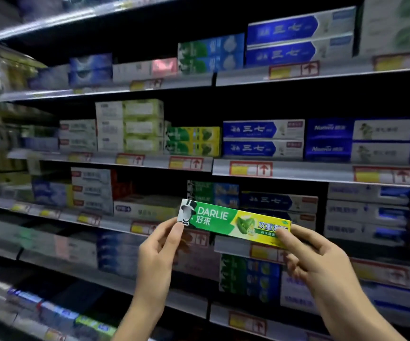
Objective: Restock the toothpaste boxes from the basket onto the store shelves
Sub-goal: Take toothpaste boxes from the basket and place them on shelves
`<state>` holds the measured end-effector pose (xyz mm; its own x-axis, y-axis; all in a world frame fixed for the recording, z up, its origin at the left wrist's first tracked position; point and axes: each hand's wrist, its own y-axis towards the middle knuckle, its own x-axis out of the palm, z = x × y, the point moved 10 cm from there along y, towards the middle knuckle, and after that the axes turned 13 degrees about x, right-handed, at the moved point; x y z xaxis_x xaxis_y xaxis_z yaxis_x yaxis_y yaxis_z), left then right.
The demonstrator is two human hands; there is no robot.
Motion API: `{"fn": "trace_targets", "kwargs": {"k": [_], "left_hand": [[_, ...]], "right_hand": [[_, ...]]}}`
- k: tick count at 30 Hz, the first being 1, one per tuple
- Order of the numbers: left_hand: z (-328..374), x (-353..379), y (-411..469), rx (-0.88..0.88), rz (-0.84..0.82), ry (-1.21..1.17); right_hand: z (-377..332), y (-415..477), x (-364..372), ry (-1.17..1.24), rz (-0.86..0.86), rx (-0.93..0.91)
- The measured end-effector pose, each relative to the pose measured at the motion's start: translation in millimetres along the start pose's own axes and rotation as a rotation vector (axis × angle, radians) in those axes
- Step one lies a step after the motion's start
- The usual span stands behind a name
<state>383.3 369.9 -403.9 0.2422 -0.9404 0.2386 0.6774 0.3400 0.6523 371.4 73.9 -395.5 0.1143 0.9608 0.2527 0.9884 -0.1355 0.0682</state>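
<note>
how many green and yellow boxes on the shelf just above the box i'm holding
2: the upper box sits on the lower box, left of the blue boxes. More may be hidden behind them.

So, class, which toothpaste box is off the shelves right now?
The green and yellow Darlie box, pinched at its ends by the left hand and right hand; every other box sits stacked on the shelves.

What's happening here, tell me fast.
A person holds a green and yellow Darlie toothpaste box in front of stocked store shelves. The left hand pinches its left end, the right hand its right end. The box is not yet on a shelf; similar green and yellow boxes sit on a higher shelf.
</note>
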Motion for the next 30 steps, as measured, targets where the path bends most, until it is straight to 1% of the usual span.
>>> {"fn": "trace_targets", "kwargs": {"k": [6,11,14,23,26,30], "left_hand": [[2,-10,37,0.025,-0.046,0.016],[-16,-22,51,-0.065,-0.087,0.055],[-17,-20,52,-0.116,-0.096,-0.018],[-13,-23,45,-0.091,-0.056,-0.146],[-4,-22,45,-0.031,-0.087,-0.174],[2,-18,44,-0.008,-0.101,-0.225]], "right_hand": [[-31,10,34,-0.063,-0.058,-0.091],[-31,18,50,-0.094,-0.067,-0.121],[-23,22,55,-0.091,-0.059,-0.113],[-11,24,61,0.026,-0.025,-0.118],[-5,26,59,0.134,-0.004,-0.115],[2,28,61,0.160,0.033,-0.106]]}}
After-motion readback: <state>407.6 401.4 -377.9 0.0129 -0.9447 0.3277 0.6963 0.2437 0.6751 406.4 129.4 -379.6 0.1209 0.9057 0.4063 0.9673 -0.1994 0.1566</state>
